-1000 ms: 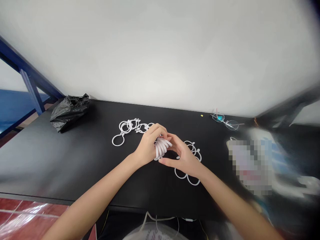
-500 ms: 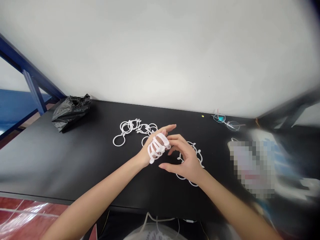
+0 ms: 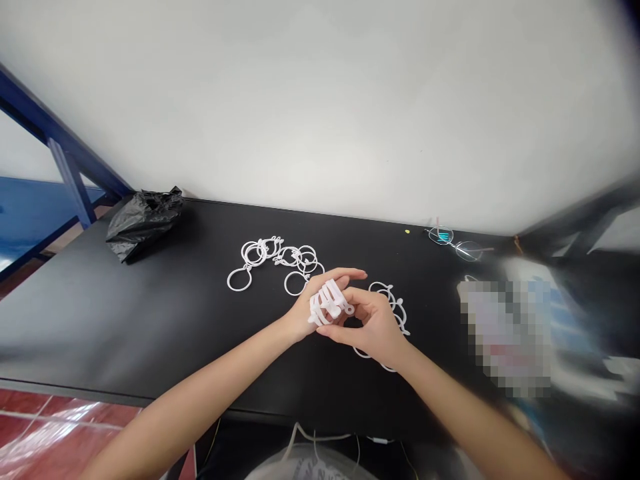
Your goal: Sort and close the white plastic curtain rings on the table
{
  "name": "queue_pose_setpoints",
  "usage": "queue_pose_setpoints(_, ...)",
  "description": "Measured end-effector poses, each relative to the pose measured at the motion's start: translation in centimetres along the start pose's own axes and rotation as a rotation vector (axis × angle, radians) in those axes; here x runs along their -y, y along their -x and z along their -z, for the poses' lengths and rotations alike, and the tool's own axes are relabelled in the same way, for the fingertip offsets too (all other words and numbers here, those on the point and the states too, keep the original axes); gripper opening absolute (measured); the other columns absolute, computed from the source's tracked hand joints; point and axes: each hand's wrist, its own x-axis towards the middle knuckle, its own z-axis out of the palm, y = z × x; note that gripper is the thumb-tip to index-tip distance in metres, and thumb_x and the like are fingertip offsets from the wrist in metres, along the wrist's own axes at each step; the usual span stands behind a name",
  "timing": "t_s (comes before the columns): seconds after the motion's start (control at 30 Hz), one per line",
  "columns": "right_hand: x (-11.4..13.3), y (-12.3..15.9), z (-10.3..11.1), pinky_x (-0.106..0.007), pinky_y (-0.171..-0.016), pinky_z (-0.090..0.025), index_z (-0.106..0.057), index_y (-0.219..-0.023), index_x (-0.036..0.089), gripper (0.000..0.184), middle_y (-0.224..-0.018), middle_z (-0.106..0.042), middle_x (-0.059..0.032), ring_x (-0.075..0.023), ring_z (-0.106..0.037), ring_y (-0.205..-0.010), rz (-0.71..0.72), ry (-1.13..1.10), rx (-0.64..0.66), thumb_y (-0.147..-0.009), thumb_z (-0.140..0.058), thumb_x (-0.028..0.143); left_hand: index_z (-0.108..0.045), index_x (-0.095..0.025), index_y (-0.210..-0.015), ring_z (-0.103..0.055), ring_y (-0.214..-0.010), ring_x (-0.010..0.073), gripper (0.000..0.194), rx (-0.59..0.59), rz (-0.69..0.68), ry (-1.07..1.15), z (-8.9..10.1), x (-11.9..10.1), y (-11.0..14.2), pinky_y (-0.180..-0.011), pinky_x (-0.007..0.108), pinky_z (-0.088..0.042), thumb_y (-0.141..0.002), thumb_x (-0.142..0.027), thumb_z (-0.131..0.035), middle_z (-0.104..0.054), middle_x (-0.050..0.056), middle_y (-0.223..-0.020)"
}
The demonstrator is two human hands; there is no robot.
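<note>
A bunch of several white plastic curtain rings (image 3: 327, 303), each with a small eyelet, sits in my left hand (image 3: 303, 313). They lie side by side against its palm, with some fingers stretched out to the right behind them; whether any ring goes round the fingers I cannot tell. My right hand (image 3: 377, 323) pinches the right and lower edge of the bunch with thumb and fingertips. Beyond my left hand lies a loose group of curtain rings (image 3: 255, 253). Another group of rings (image 3: 400, 313) is partly covered by my right hand.
The black table (image 3: 175, 300) runs up against a pale wall. At the far left lies a crumpled black plastic bag (image 3: 145, 223). Eyeglasses (image 3: 469, 251) rest near the back right, and a blurred package (image 3: 505, 333) lies at the right. A blue metal frame (image 3: 75, 180) stands left.
My left hand has turned from curled around the rings to more opened out, showing their eyelets. My right hand came away slightly, then its thumb and fingers closed onto the bunch.
</note>
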Motion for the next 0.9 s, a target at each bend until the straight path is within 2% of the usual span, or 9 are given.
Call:
queue_pose_setpoints(0.17, 0.1, -0.1, 0.7, -0.027, -0.062, -0.06, -0.073, -0.08, 0.018, 0.018, -0.073, -0.073, 0.0, -0.0152, -0.07, -0.063, -0.093, -0.123, 0.07, -0.066, -0.085, 0.02, -0.067, -0.016, -0.113, -0.063, -0.085, 0.0194, 0.036, -0.042, -0.392, -0.461, 1.5, -0.3, 0.2, -0.078, 0.033, -0.05, -0.081, -0.031, -0.06, -0.068, 0.008, -0.099)
queue_pose_setpoints(0.23, 0.3, -0.2, 1.1, -0.027, -0.066, -0.061, -0.074, -0.081, 0.017, 0.018, -0.074, -0.074, -0.0003, -0.0157, -0.072, -0.065, -0.121, -0.154, 0.121, -0.067, -0.085, 0.018, -0.064, -0.017, -0.118, -0.059, -0.069, 0.0149, 0.042, -0.003, -0.365, -0.575, 2.0, -0.5, 0.3, -0.07, 0.03, -0.049, -0.076, -0.024, -0.061, -0.068, 0.003, -0.084)
queue_pose_setpoints(0.3, 0.7, -0.4, 1.6, -0.029, -0.073, -0.062, -0.074, -0.09, 0.017, 0.023, -0.081, -0.076, -0.0024, -0.0183, -0.075, -0.075, -0.14, -0.19, 0.217, -0.069, -0.083, 0.015, -0.064, -0.017, -0.117, -0.059, -0.066, 0.0134, 0.041, 0.057, -0.238, -0.547, 2.2, -0.7, 0.3, -0.067, 0.028, -0.049, -0.076, -0.02, -0.061, -0.068, 0.001, -0.081)
queue_pose_setpoints(0.43, 1.8, -0.9, 2.9, -0.031, -0.081, -0.061, -0.067, -0.12, 0.018, 0.041, -0.102, -0.076, -0.0082, -0.0216, -0.074, -0.096, -0.146, -0.253, 0.39, -0.08, -0.074, 0.015, -0.065, -0.013, -0.102, -0.064, -0.069, 0.0159, 0.031, 0.159, 0.04, -0.148, 1.8, -0.8, -0.1, -0.062, 0.026, -0.051, -0.078, -0.033, -0.067, -0.069, 0.004, -0.08)
queue_pose_setpoints(0.53, 2.2, -1.0, 3.3, -0.026, -0.071, -0.061, -0.069, -0.118, 0.017, 0.03, -0.097, -0.077, -0.0091, -0.0188, -0.076, -0.087, -0.14, -0.256, 0.36, -0.089, -0.066, 0.023, -0.064, -0.012, -0.099, -0.059, -0.054, 0.013, 0.037, 0.189, 0.122, 0.019, 1.3, -0.7, -0.3, -0.051, 0.023, -0.047, -0.077, -0.041, -0.069, -0.062, 0.0, -0.063)
queue_pose_setpoints(0.63, 2.0, -1.0, 3.0, -0.02, -0.053, -0.057, -0.075, -0.103, 0.014, 0.022, -0.076, -0.078, -0.0074, -0.0164, -0.075, -0.066, -0.17, -0.256, 0.284, -0.09, -0.066, 0.03, -0.063, -0.011, -0.102, -0.061, -0.058, 0.0141, 0.043, 0.205, 0.103, -0.006, 1.2, -0.6, -0.3, -0.052, 0.023, -0.048, -0.076, -0.044, -0.07, -0.064, 0.003, -0.069)
queue_pose_setpoints(0.73, 1.6, -1.0, 2.7, -0.017, -0.044, -0.051, -0.076, -0.09, 0.013, 0.024, -0.065, -0.075, -0.0066, -0.0145, -0.072, -0.053, -0.252, -0.252, 0.252, -0.088, -0.067, 0.035, -0.061, -0.01, -0.111, -0.059, -0.06, 0.0138, 0.047, 0.227, -0.019, -0.165, 1.8, -0.7, -0.1, -0.056, 0.025, -0.047, -0.078, -0.043, -0.065, -0.066, 0.004, -0.076)
queue_pose_setpoints(0.83, 1.1, -1.1, 2.5, -0.015, -0.041, -0.047, -0.075, -0.086, 0.012, 0.032, -0.068, -0.075, -0.0076, -0.0151, -0.073, -0.054, -0.333, -0.261, 0.266, -0.09, -0.064, 0.041, -0.061, -0.013, -0.116, -0.052, -0.058, 0.0108, 0.043, 0.223, -0.173, -0.472, 2.6, -0.7, 0.1, -0.059, 0.024, -0.042, -0.077, -0.031, -0.064, -0.063, -0.001, -0.071)
queue_pose_setpoints(0.9, 0.9, -1.1, 2.4, -0.015, -0.043, -0.048, -0.075, -0.086, 0.012, 0.035, -0.072, -0.075, -0.0084, -0.0167, -0.075, -0.061, -0.34, -0.272, 0.287, -0.092, -0.061, 0.043, -0.062, -0.015, -0.114, -0.053, -0.06, 0.011, 0.039, 0.24, -0.18, -0.542, 2.9, -0.5, 0.0, -0.06, 0.023, -0.042, -0.077, -0.026, -0.063, -0.064, -0.001, -0.072)
